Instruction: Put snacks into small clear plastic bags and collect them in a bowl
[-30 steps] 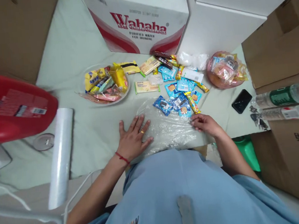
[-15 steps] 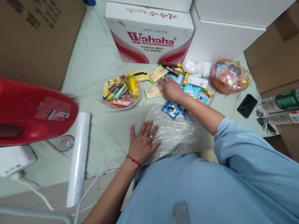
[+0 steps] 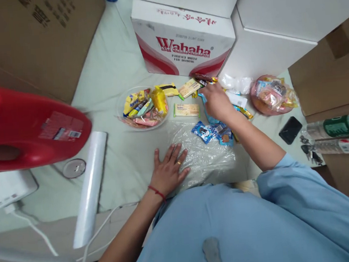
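At the far left of the frame, a red plastic container stands above a white box-shaped device with a cable attached. To their right, a round disc lies beside a white roll, which slants down past the front edge of the desk. Left of centre, a clear bowl contains assorted wrapped snacks.

The left hand, lower centre, is flat and palm down, fingers spread, on the left part of a clear plastic sheet. The sheet lies in front of the person's body. Above it, at centre, are two pale biscuit packs; dark blue packets rest on its upper right part.

The right hand, right of the biscuit packs, is palm down with fingers bent over a light blue packet; whether it grips the packet cannot be determined. A white-and-red carton stands behind, upper centre.

Further right are crumpled clear plastic, a pink bowl filled with wrapped items, a black phone, keys and two clear bottles.
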Demonstrator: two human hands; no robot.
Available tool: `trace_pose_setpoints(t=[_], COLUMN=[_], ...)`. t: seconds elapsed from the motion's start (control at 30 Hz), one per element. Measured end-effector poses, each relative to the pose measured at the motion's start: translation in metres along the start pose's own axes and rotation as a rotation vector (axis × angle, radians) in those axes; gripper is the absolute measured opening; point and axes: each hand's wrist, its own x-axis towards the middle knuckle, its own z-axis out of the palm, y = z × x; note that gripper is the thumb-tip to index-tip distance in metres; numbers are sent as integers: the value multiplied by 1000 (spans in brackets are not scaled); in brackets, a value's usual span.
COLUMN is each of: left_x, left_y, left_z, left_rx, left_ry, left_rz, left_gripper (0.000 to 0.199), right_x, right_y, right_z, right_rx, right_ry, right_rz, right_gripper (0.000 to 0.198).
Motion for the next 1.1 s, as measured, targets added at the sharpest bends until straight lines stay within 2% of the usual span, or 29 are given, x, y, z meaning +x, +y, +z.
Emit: trace_pose_setpoints(t=[0.07, 0.13, 0.2, 0.3, 0.4, 0.5, 0.57, 0.73, 0.87, 0.93, 1.0, 1.1], left_x=[0, 0, 0, -1, -1, -1, -1, -1, 0, 0, 0, 0], left_y=[0, 0, -1, -2, -2, -2, -2, -2, -1, -2, -2, -4], left_z=[-1, -1, 0, 1, 1, 0, 0, -1, -1, 0, 1, 3], left_rx=[8, 17, 19, 13, 4, 8, 16, 8, 18, 26, 38, 63], left_ry=[-8, -6, 6, 26, 34, 30, 27, 24, 28, 36, 46, 66], left_rz=[-8, -12, -4, 8, 6, 12, 16, 5, 0, 0, 4, 25], left_gripper=[63, 63, 62, 61, 60, 60, 60, 61, 60, 59, 59, 59], right_x=[10, 16, 16, 10, 15, 41, 66, 119, 138, 139, 132, 95], right_y=[-26, -41, -43, -31, -14, 5, 19, 46, 52, 48, 43, 41], right_z=[12, 26, 36, 36, 23, 11, 10, 32, 53, 54, 44, 16], right_rx=[28, 26, 11, -17, -41, -73, -107, -193, -185, -166, -135, -18], right_ry=[-109, -204, -252, -264, -228, -113, -83, -210, -136, -120, -125, -100], right_rz=[-107, -97, -43, -45, -95, -111, -136, -351, -450, -469, -440, -297], right_gripper=[37, 48, 53, 38, 32, 33, 35, 45, 41, 37, 37, 54])
